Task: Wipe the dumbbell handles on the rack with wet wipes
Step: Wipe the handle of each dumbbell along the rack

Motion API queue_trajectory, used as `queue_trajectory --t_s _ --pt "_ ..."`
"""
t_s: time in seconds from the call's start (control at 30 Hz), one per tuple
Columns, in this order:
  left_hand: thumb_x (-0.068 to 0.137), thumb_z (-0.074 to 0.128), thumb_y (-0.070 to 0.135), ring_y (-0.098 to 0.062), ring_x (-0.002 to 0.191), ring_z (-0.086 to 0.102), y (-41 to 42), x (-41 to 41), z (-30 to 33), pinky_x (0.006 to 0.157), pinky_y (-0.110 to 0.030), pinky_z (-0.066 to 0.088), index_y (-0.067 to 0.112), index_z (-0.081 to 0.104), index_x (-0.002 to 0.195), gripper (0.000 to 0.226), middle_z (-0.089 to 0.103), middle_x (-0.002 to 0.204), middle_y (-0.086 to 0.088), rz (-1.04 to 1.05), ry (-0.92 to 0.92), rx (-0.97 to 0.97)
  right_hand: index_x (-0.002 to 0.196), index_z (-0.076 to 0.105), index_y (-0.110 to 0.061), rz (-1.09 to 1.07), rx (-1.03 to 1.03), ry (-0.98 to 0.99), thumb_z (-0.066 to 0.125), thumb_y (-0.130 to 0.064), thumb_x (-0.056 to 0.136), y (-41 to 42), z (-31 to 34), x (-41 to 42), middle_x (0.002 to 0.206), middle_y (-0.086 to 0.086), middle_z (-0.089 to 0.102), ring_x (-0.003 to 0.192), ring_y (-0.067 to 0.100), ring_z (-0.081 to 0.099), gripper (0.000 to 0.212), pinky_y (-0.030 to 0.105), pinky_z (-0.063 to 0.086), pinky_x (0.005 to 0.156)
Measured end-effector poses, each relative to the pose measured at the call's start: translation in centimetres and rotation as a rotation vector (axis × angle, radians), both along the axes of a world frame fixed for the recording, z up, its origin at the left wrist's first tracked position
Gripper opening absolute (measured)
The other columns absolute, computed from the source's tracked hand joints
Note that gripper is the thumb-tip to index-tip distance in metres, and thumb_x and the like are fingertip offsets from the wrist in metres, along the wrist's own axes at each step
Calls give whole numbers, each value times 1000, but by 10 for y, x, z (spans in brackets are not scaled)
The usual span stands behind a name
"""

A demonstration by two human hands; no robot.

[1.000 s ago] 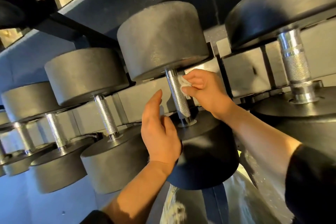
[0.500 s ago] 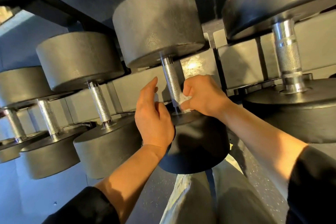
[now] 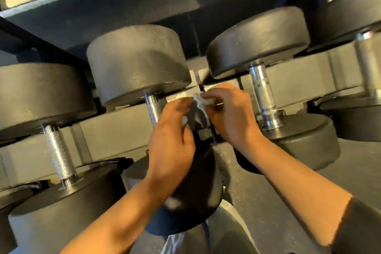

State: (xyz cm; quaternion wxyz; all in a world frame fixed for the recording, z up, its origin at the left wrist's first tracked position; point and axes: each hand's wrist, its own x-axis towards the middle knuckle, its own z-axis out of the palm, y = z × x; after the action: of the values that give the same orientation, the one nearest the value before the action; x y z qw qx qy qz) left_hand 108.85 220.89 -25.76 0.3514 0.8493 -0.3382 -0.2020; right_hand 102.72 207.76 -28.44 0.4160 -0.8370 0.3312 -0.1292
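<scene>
R hand (image 3: 228,113) has come off the centre dumbbell handle (image 3: 153,109) w/ the wet wipe (image 3: 201,100) pinched, now at handle's 3 o'clock; L hand (image 3: 172,142) relaxed, grips nothing; wipe pass likely done, re-folding.

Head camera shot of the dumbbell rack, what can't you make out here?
- Middle handle, head view: its lower part is hidden behind the left hand.
- Wet wipe: blurred, mostly covered by the right hand; whether the left fingers pinch it is unclear.
- Far-right dumbbell: cut off by the frame edge.
</scene>
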Motion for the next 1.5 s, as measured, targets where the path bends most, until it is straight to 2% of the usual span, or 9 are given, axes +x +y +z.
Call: queue_trajectory --t_s 0.2,0.3,0.4,0.6,0.87,1.03,1.2,1.37,1.5 --pt "89 45 -9 -8 142 20 -65 7 -21 103 1 7 25 18 149 74 20 156 8 -116 -3 -71 111 65 -10 103 -443 257 69 3 68 -56 27 -36 101 10 65 91 30 62 45 36 52 77" --pt "88 44 -12 -2 141 15 -76 9 -30 86 11 21 29 7 150 83 3 156 18 -178 71 -130 101 67 -6 225 -579 314 70 11 63 -79 27 -47 94 10 66 85 31 61 42 39 54 66" --pt "87 47 -10 2 130 29 -73 7 -40 71 -10 45 30 2 149 86 -4 153 23 -165 25 -175 105 67 -6 488 -784 310 63 7 71 -93 18 -48 104 7 66 88 28 60 37 38 53 68" --pt "88 46 -1 -9 128 40 -70 3 -42 62 -9 33 47 -17 138 93 -21 144 36 -146 164 -98 105 69 -5 782 -1050 323 47 -10 98 -107 4 -32 110 8 68 101 26 62 24 36 47 81" --pt "87 47 1 -9 114 48 -71 5 -46 50 -11 27 40 -17 141 93 -18 150 29 -177 191 -101 124 60 -3 892 -938 470 44 -8 95 -113 3 -53 134 13 56 131 32 43 34 41 25 116" --pt "87 47 2 -2 82 37 -68 4 -47 48 -13 25 39 -17 142 93 -18 151 27 -203 187 -88 112 69 -6 993 -876 575 37 -11 87 -107 3 -51 119 7 66 122 26 53 40 34 28 111" --pt "87 47 1 -2 79 36 -67 5 -48 48 -13 27 39 -16 144 93 -19 150 28 -207 178 -74 108 70 -6 991 -867 554 39 -12 90 -103 7 -51 116 8 65 117 26 53 36 32 39 101" --pt "87 47 2 -7 92 42 -67 4 -48 48 -12 25 38 -15 145 92 -19 151 28 -207 168 -71 116 66 -11 934 -952 630 52 -14 87 -109 10 -55 144 14 44 130 32 35 32 34 31 90" --pt "87 48 1 -2 87 37 -68 4 -48 49 -12 25 39 -16 143 93 -19 149 29 -202 163 -82 123 62 -10 939 -905 626 41 -13 89 -108 12 -54 134 8 54 124 28 38 40 34 38 86"
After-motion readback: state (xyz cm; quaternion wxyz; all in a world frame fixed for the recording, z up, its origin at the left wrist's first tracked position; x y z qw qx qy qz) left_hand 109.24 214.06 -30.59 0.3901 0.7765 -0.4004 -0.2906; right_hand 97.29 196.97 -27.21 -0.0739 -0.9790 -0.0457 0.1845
